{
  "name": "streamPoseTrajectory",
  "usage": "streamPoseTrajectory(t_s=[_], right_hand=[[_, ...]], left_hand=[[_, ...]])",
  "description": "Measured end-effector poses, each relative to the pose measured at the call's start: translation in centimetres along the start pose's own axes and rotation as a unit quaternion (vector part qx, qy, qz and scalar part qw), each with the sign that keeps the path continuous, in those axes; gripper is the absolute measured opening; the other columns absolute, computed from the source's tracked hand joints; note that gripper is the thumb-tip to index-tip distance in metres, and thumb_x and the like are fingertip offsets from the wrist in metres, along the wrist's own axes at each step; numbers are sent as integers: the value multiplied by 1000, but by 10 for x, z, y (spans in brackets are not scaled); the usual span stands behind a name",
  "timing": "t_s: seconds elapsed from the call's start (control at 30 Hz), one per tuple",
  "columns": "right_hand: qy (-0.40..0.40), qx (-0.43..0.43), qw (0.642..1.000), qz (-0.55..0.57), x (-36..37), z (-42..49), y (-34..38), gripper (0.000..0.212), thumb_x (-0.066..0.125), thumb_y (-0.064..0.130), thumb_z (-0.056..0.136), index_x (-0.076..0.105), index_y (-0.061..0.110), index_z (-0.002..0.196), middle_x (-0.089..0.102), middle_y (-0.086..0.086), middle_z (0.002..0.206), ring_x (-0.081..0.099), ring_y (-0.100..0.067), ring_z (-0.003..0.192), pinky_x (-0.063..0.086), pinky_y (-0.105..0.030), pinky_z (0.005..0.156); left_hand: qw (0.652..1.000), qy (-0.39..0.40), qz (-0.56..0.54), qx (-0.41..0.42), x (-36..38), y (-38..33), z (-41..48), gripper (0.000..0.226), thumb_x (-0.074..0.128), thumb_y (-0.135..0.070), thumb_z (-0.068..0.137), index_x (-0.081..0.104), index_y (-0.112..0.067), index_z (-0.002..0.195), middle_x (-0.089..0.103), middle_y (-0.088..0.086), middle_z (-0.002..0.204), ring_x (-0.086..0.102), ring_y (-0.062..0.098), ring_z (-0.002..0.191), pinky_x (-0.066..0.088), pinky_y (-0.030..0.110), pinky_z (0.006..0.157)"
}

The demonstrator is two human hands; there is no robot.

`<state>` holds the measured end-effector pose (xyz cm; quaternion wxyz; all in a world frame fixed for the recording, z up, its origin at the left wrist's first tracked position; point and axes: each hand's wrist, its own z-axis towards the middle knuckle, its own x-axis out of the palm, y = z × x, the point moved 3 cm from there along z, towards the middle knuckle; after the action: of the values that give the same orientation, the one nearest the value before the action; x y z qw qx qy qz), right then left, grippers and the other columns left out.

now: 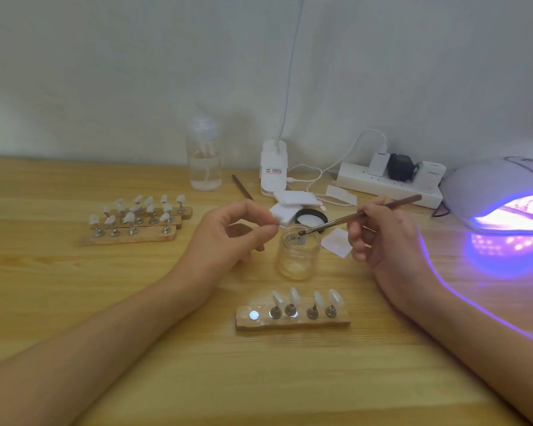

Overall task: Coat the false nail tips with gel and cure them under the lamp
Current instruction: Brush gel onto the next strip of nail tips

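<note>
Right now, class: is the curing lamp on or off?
On. The lamp glows violet inside its opening, and purple light spills onto the table in front of it.

Label [273, 173] on white clip-lamp base [274, 152] blurred; nothing legible.

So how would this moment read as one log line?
left hand: pinches tip | right hand: holds brush at tip, jar mouth | holder: four tips, one slot empty | lamp: lit
</note>
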<state>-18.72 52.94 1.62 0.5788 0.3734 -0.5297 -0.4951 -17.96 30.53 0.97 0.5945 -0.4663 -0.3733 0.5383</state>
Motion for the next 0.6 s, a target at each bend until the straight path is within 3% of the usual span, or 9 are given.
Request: streamPoseTrajectory(t_s=[0.23,0.6], right_hand=[[8,14,999,43,-3,-3,-1,16,48,13,100,51,14,84,57,-3,59,49,-10,47,40,-18,42],[39,2,999,27,7,-2,-3,23,45,13,102,53,14,80,62,-6,62,53,-12,50,44,-21,45]], left_hand=[[999,-3,51,-1,2,3,-1,10,77,-9,81,70,-15,81,72,-9,80,60,8,60,40,14,48],[999,20,46,3,1,4,-1,14,77,-9,80,69,-20,75,68,-10,72,60,6,59,44,11,56]])
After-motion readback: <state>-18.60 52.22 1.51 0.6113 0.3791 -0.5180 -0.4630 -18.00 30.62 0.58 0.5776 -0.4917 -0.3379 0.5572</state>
